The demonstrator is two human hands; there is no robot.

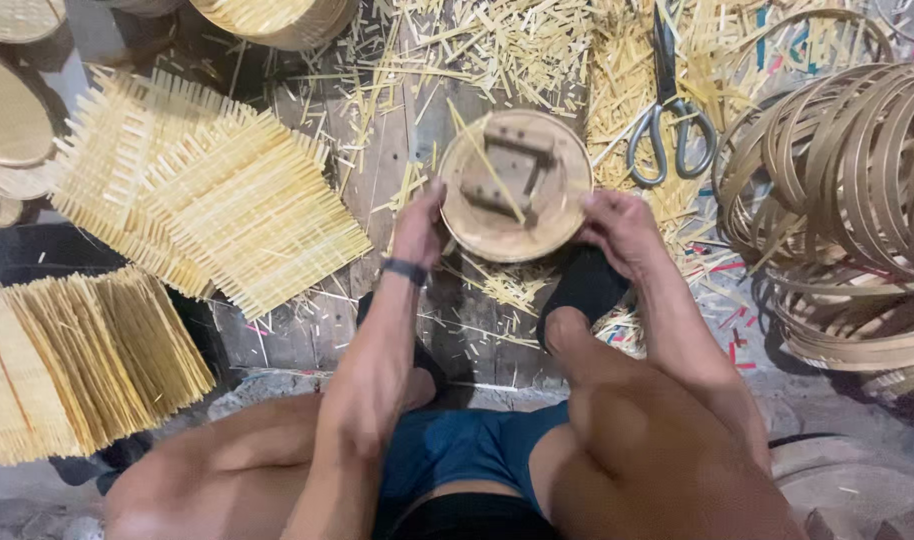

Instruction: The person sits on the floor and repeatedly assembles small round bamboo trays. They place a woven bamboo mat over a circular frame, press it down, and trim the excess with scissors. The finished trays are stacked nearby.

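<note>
Round wooden mould sat gripped between your left hand and right hand; loose splints underfoot could tip it.

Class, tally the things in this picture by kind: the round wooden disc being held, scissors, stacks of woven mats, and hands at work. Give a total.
Round wooden disc: 1
Scissors: 1
Stacks of woven mats: 2
Hands, left hand and right hand: 2
Total: 6

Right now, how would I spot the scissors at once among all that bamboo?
Start at the round wooden disc held between the two hands. Look just up and right of it, onto the litter of pale bamboo offcuts. The scissors lie there, blades pointing away: the only metal thing, with grey loop handles.
</note>
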